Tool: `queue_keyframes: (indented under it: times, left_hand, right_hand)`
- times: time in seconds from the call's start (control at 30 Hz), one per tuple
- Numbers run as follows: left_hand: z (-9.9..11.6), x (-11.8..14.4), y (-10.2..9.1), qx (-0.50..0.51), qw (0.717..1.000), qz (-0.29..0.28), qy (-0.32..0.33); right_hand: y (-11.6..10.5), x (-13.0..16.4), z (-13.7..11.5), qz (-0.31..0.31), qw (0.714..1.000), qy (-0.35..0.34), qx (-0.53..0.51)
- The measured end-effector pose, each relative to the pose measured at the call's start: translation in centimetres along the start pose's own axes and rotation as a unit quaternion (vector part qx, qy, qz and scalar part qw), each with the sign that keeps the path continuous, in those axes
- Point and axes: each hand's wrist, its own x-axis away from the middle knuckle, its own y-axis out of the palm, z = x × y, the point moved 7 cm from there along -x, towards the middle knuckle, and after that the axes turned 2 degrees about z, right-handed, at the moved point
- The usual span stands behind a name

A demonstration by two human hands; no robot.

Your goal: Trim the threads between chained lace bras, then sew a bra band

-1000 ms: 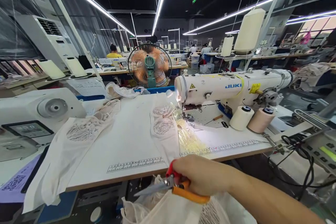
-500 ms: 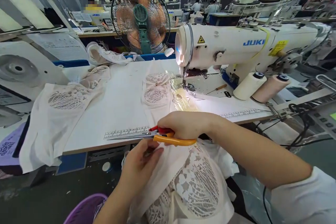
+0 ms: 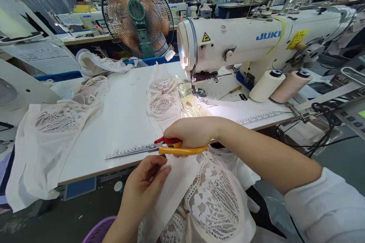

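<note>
Movement: compared with a second ago, the left hand is now brought into view beside the lap garment, and the scissors are now held with their blades over the table instead of in front of its edge; since half a second ago, little but the viewpoint is shifted.
Right hand: closed around the red and orange handles; the blades are pointed leftward along the printed ruler and appear to be brought together.
Left hand: fingers curled, thumb near the forefinger, at the pale band's edge just below the handles; whether cloth is pinched cannot be told.
Lap garment: draped below the table's front edge, with lace cups turned upward and the band partly covered by the right hand.
Stitching: lace and band appear already joined on the lap garment, by judgement; no cut is seen between the blades, and what is left to trim cannot be told.
Table garment: laid flat just left of the sewing machine, its lace cups apparently joined too.
Left-side garment: hung partly over the table's edge, untouched by either hand.
</note>
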Motion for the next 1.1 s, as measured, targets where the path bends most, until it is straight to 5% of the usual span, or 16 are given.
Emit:
queue_keyframes:
  times: [0.33,0.67,0.9,1.1]
  left_hand:
    - [0.6,-0.1,0.1,0.018,0.994,-0.007,-0.107]
    - [-0.3,-0.2,-0.2,0.058,0.991,0.004,-0.122]
    - [0.4,-0.1,1.1,0.073,0.991,-0.062,-0.094]
    - [0.0,0.2,1.6,0.097,0.984,-0.055,-0.141]
  right_hand:
    - [0.1,0.1,0.0,-0.004,1.0,-0.03,0.007]
    - [0.0,0.1,-1.1,0.008,0.998,-0.036,0.05]
    - [0.3,0.1,-1.3,0.02,0.996,-0.056,0.067]
    - [0.7,-0.1,-0.5,0.015,0.998,-0.053,0.041]
